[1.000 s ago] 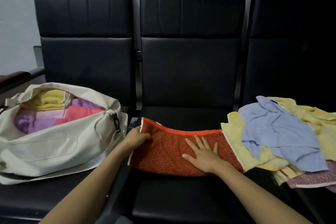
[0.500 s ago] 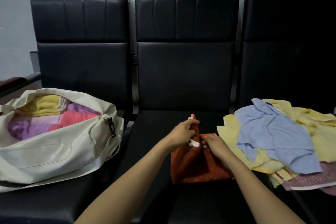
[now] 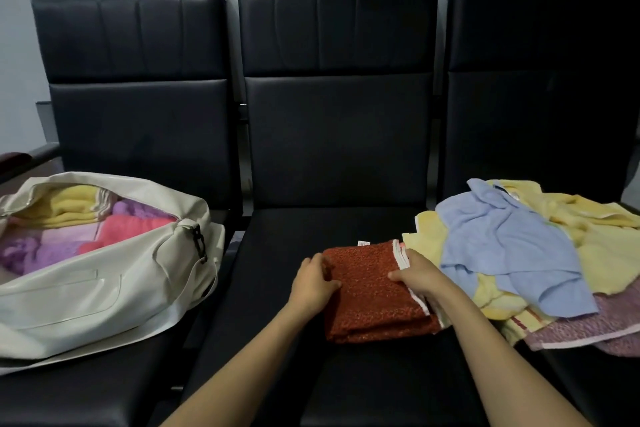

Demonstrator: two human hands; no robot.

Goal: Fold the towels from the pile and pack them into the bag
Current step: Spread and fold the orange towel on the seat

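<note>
Two hands are set on one folded orange-red towel, which lies on the middle seat of a row of black seats (no table is in view; the seats carry everything). The folding of this towel is judged to be finished or nearly so. It is seen as a compact, layered rectangle, with a white hem along its right edge.

The left hand is curled over the towel's left edge, thumb laid on top. The right hand is closed on the right edge, thumb pressed on top and fingers wrapped at the hem; how far under they reach cannot be told. Both hands are thus clamped on the towel, not spread.

The cream bag stands open on the seat left of the middle seat and is already loaded with yellow, purple and pink towels. The pile of unfolded towels is heaped on the seat right of the middle seat, its nearest yellow edge just beside the right hand.

The next move is judged to call for the bundle to be lifted by both edges, so that no layer slips. It is then to be carried leftward and laid in the bag's opening, where room seems limited.
</note>
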